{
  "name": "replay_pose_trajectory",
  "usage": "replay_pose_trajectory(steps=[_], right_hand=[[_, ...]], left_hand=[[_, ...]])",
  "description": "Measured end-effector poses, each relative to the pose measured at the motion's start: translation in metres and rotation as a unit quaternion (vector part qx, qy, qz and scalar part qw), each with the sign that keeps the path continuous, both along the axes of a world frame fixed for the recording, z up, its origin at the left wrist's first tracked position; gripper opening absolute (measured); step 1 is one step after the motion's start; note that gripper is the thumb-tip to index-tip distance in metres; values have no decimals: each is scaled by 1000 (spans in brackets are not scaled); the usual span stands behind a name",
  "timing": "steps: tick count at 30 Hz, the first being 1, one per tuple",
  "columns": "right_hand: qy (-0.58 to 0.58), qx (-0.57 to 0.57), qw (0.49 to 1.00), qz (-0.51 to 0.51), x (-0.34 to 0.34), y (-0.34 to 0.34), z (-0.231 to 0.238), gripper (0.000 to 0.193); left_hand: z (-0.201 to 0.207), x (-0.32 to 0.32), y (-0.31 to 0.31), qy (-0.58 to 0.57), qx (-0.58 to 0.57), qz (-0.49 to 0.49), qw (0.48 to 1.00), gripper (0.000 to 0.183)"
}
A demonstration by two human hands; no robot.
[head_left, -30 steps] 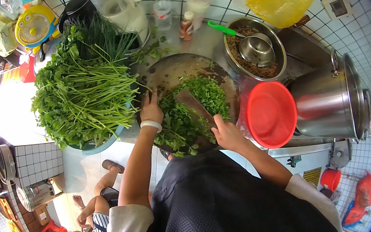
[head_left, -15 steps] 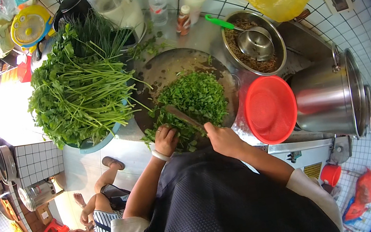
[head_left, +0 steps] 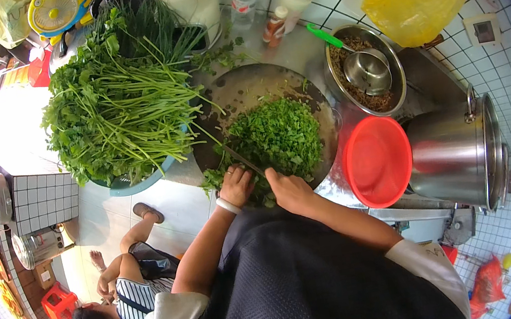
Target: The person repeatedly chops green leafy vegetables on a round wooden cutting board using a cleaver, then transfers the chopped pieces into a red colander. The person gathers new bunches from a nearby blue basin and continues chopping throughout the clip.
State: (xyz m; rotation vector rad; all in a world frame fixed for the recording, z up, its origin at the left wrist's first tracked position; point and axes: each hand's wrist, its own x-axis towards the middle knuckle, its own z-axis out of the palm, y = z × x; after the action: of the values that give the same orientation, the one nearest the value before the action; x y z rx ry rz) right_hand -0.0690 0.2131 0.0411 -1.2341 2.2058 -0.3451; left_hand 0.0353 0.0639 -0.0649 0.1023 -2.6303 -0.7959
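In the head view, the right hand [head_left: 289, 190] is closed round the handle of a knife [head_left: 238, 155]; the left hand [head_left: 237, 185] curls over greens at the near edge of the round board [head_left: 245, 82], its grip underneath hidden. Cutting well calls for fingertips tucked back from the nearby blade. Chopped greens [head_left: 281, 133] lie on the board. A blue basket [head_left: 135, 189] bears heaped uncut herbs [head_left: 124, 106]; the steel bowl [head_left: 331, 80] holds brown crumbly food [head_left: 379, 102] and a ladle [head_left: 366, 73]; a red colander [head_left: 378, 162] stands between board and steel pot [head_left: 445, 159], whose contents are out of sight.
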Motion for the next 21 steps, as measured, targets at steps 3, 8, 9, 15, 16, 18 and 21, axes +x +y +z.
replay_pose_trajectory(steps=[3, 8, 9, 15, 16, 18, 21], right_hand=[[-7, 12, 1000, 25, -19, -16, -1, 29], [-26, -14, 999, -32, -2, 2, -7, 20], [-31, -22, 999, -38, -8, -3, -12, 20], [-42, -47, 997, -54, -22, 17, -18, 23], [-40, -46, 997, -57, -22, 20, -19, 24], [-37, -50, 996, -60, -21, 25, -25, 24], [-40, -56, 995, -69, -18, 26, -26, 24]], left_hand=[[-2, 0, 1, 34, 16, -1, 999, 33], [-9, 6, 3, 9, 21, 3, 1000, 36], [-3, 7, 0, 15, 12, 5, 1000, 36], [37, 7, -4, -117, 34, 246, 961, 65], [52, 2, -6, -137, 43, 287, 947, 69], [53, -2, -9, -191, 45, 340, 920, 76], [46, 1, -4, -198, -51, 327, 923, 64]])
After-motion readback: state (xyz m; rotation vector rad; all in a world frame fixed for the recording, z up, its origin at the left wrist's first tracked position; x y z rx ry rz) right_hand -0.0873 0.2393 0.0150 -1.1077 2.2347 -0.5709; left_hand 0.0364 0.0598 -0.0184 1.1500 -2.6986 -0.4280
